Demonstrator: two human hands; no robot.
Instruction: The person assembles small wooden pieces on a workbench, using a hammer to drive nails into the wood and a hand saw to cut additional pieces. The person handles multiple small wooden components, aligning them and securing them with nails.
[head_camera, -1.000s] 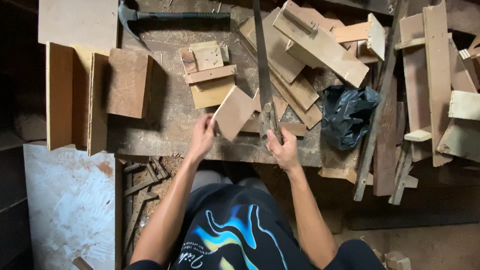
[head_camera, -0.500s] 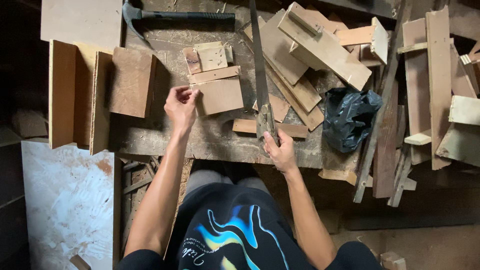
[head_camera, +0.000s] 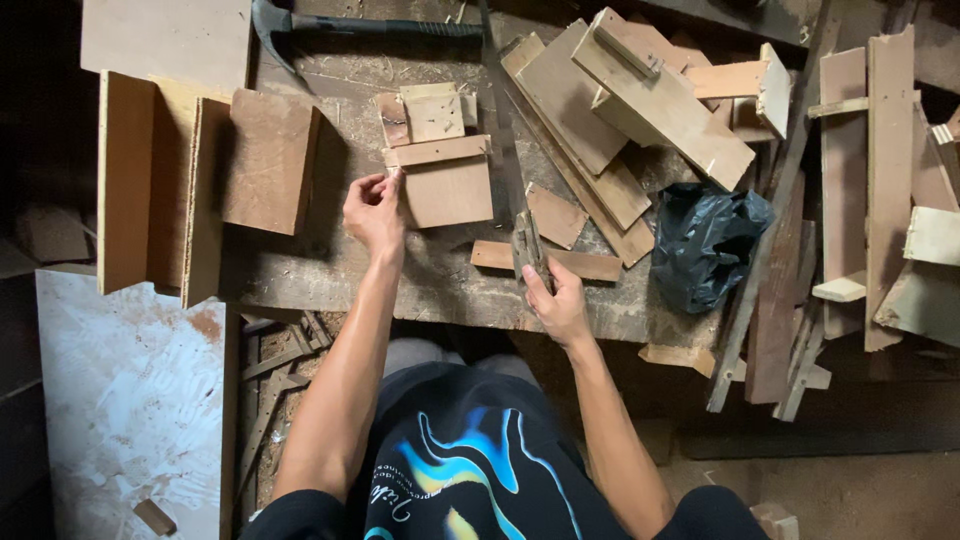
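Scene dimly lit overall; bench top (head_camera: 440, 290) evenly lit by soft warm light, no glare seen. Left edge and lower right corner lost in deep shadow. Soft shadow cast right of the upright brown board (head_camera: 268, 160). Focus held sharp at centre, slight softness and wide-angle stretch noted at frame edges

A woodworking workshop: a worn counter (head_camera: 300, 280) dusted with sawdust carries offcuts (head_camera: 448, 190), boards (head_camera: 265, 160), a hammer (head_camera: 380, 27) and a handsaw (head_camera: 505, 150). Planks (head_camera: 880, 180) pile up on the right, and scrap wood (head_camera: 280, 360) litters the floor below.
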